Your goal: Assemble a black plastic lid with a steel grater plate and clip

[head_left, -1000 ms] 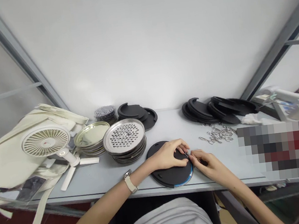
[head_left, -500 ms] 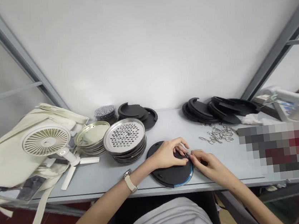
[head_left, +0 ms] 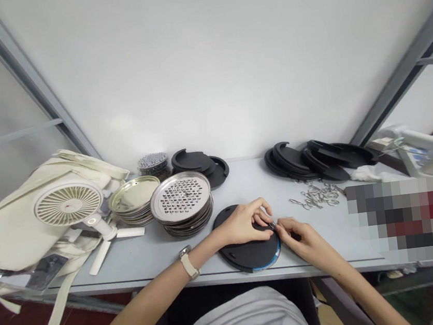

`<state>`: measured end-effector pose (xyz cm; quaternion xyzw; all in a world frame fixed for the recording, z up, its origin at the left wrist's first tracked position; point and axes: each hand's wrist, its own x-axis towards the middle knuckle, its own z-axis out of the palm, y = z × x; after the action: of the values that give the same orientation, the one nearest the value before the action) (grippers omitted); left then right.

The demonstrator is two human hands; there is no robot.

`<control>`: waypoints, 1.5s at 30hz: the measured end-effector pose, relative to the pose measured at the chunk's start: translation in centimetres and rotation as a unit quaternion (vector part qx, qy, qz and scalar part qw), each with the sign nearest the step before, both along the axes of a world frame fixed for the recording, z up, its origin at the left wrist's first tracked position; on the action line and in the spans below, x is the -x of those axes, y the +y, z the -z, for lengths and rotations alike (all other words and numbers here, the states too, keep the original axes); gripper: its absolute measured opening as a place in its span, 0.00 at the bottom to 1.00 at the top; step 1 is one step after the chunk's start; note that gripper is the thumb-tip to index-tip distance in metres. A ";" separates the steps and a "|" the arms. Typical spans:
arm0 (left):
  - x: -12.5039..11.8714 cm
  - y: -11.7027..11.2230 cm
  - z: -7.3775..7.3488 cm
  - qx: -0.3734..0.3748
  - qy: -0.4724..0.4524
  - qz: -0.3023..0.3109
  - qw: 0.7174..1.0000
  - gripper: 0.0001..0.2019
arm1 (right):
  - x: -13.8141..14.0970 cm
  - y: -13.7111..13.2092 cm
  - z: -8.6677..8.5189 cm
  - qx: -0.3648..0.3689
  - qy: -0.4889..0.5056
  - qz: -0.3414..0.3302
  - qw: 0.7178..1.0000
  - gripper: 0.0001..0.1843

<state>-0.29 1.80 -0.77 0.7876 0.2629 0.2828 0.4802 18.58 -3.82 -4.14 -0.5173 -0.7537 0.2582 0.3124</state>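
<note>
A round black disc (head_left: pixel 246 255) with a blue rim lies flat on the grey table near its front edge. My left hand (head_left: pixel 246 224) rests on the disc with curled fingers pressing it down. My right hand (head_left: pixel 300 236) pinches a small metal clip (head_left: pixel 272 225) at the disc's right edge, fingertips meeting those of the left hand. A watch with a pale strap sits on my left wrist.
A stack of perforated metal plates (head_left: pixel 182 203) and a stack of plain metal plates (head_left: pixel 132 199) stand left of the disc. Black discs (head_left: pixel 196 162) and more black discs (head_left: pixel 310 159) lie at the back. Loose metal clips (head_left: pixel 316 195) lie right; a white fan (head_left: pixel 68 205) left.
Nothing has moved noticeably; both hands stay at the disc's right edge with tiny finger shifts.
</note>
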 end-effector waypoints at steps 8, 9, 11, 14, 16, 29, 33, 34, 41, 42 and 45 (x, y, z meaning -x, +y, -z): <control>0.1 -0.1 -0.2 -0.003 0.014 -0.011 1.000 0.19 | -0.1 0.0 0.0 0.005 0.023 0.015 1.000 0.20; 0.2 -0.2 -0.2 -0.005 0.018 -0.013 1.000 0.19 | -0.2 0.0 0.0 0.007 0.025 0.016 1.000 0.20; 0.2 -0.2 -0.2 -0.006 0.025 -0.017 1.000 0.21 | -0.1 0.0 0.0 0.010 0.027 0.015 0.999 0.20; 0.2 -0.2 -0.4 -0.020 0.035 -0.026 0.999 0.23 | -0.1 0.1 0.0 0.014 0.036 0.020 0.999 0.20; 0.3 -0.1 -0.5 -0.035 0.039 -0.030 0.998 0.24 | 0.0 0.1 0.0 0.014 0.042 0.031 0.999 0.19; 0.1 -0.2 -0.2 -0.037 0.025 -0.019 0.999 0.23 | 0.5 -0.2 -0.6 -0.022 -0.027 0.001 0.999 0.19; 0.2 -0.2 -0.3 -0.047 0.036 -0.025 0.998 0.22 | 0.2 -0.1 -0.4 -0.015 -0.034 -0.001 0.999 0.19; 0.2 -0.2 -0.3 -0.047 0.037 -0.025 0.998 0.21 | 0.2 0.0 -0.4 -0.015 -0.036 -0.001 0.999 0.20; 0.2 -0.2 -0.4 -0.041 0.041 -0.029 0.998 0.22 | 0.3 -0.1 -0.4 -0.005 -0.035 -0.004 0.999 0.19; 0.2 -0.2 -0.4 -0.041 0.041 -0.029 0.998 0.22 | 0.3 0.0 -0.4 -0.004 -0.033 -0.003 0.999 0.19; 0.2 -0.1 -0.3 -0.038 0.037 -0.028 0.998 0.22 | 0.2 0.0 -0.3 -0.001 -0.027 -0.003 1.000 0.19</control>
<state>-0.47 1.66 -0.43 0.8073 0.2916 0.2767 0.4321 18.33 -3.81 -3.86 -0.5213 -0.7641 0.2442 0.2912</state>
